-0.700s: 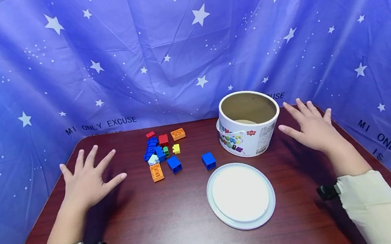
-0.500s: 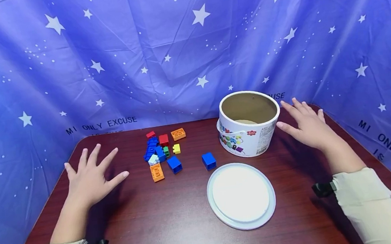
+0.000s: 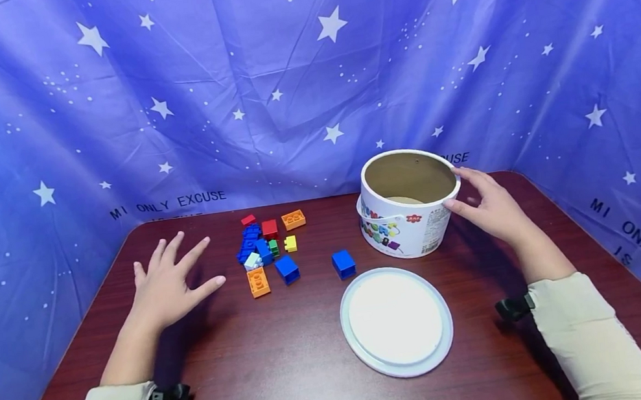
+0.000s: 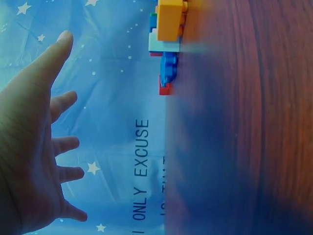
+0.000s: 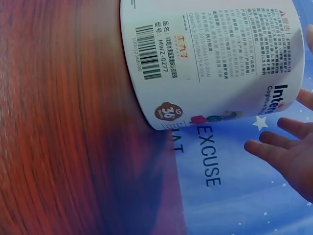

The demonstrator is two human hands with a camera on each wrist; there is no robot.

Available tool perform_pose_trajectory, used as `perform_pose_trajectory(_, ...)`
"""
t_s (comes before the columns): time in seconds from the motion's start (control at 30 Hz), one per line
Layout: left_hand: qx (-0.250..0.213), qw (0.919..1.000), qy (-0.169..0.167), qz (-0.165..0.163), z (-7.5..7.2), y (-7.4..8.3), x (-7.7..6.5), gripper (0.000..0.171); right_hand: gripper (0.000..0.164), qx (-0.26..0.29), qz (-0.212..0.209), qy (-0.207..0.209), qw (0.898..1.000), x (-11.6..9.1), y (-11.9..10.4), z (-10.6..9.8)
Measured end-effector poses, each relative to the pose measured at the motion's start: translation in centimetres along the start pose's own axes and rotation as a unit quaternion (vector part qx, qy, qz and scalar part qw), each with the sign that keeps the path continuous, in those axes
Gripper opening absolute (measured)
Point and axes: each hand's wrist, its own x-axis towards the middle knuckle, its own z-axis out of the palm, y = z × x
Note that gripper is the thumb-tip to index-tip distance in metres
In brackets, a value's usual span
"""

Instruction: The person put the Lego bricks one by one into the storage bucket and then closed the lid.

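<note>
My right hand (image 3: 488,208) is at the right side of a white printed bucket (image 3: 405,227), its thumb and forefinger right at the rim. The other fingers (image 5: 274,142) are spread beside the bucket wall in the right wrist view. The bucket stands upright and uncovered, a white handle hanging on its front. My left hand (image 3: 168,288) hovers over the table with fingers spread, holding nothing. To the right of it lie several building blocks: orange (image 3: 258,283), blue (image 3: 287,269), yellow (image 3: 290,243), red (image 3: 269,229), green and pale blue. Another blue block (image 3: 343,264) lies apart, towards the bucket.
A round white lid (image 3: 396,322) lies flat on the dark wooden table (image 3: 266,355) in front of the bucket. Behind the table and along its sides hangs a blue curtain (image 3: 227,92) with white stars. A black strap device sits on each wrist.
My right hand has moved left, from beside the bucket up to its rim. My left hand has shifted right towards the blocks, fingers still spread. Blocks, lid and bucket have stayed in place.
</note>
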Motion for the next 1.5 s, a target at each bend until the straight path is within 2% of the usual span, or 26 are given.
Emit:
perform_pose_trajectory(0.1,-0.009,0.9999,0.001,0.007,0.2,0.1,0.1,0.082,0.07,0.03,0.014,0.011,0.999,0.1,0.0,0.4)
perform_pose_trajectory(0.33,-0.033,0.9992,0.003,0.022,0.8,0.4,0.7,0.081,0.07,0.059,0.051,0.018,0.997,0.1,0.3,0.8)
perform_pose_trajectory(0.47,-0.054,0.9982,-0.002,0.025,1.5,0.5,1.2,0.08,0.066,0.113,0.061,0.024,0.991,0.0,0.5,1.2)
perform_pose_trajectory(0.6,-0.084,0.9961,-0.012,0.023,2.1,0.6,1.7,0.079,0.063,0.187,0.073,0.037,0.979,0.0,0.8,1.8)
perform_pose_trajectory(0.9,-0.159,0.9856,-0.055,0.019,3.4,1.0,2.5,0.082,0.056,0.306,0.069,0.075,0.947,-0.1,1.0,3.2)
perform_pose_trajectory(1.13,-0.204,0.9766,-0.058,0.036,4.0,1.5,3.0,0.084,0.064,0.36,0.071,0.104,0.925,-0.2,0.6,3.8)
perform_pose_trajectory(1.37,-0.219,0.9726,-0.055,0.054,4.1,2.5,3.2,0.083,0.062,0.38,0.072,0.115,0.915,-0.3,0.4,3.9)
perform_pose_trajectory(1.5,-0.229,0.9692,-0.051,0.074,4.2,3.3,3.4,0.082,0.063,0.376,0.076,0.11,0.917,-0.3,0.4,3.9)
